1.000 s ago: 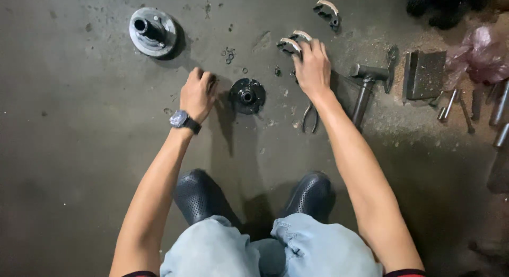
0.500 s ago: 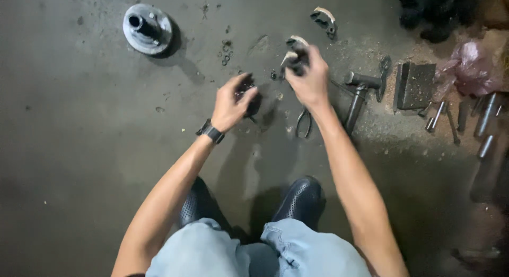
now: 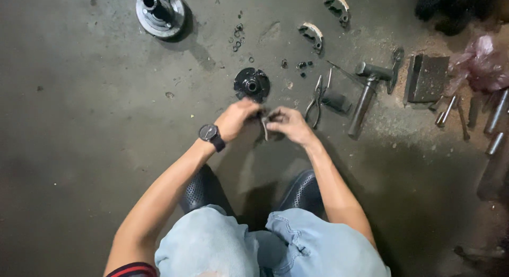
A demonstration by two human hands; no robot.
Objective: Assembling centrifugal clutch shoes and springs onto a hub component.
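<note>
My left hand [image 3: 237, 118] and my right hand [image 3: 288, 123] meet just above the concrete floor, both pinching a small dark metal part [image 3: 264, 123] between their fingertips; its shape is mostly hidden. A black wristwatch [image 3: 210, 133] sits on my left wrist. Just beyond the hands lies a round black hub plate [image 3: 252, 84] on the floor. Two curved brake shoes [image 3: 312, 35] [image 3: 338, 6] lie farther off to the right.
A round silver hub with a shaft [image 3: 159, 10] stands at the far left. Pliers [image 3: 317, 94], a hammer [image 3: 366, 91], a dark metal block [image 3: 428, 78], steel rods [image 3: 496, 115] and a pink bag [image 3: 480, 62] lie to the right. Small washers [image 3: 237, 35] are scattered.
Both hands came back from the floor toward my body and joined together on a small part. The black hub plate is uncovered and one brake shoe lies free again.
</note>
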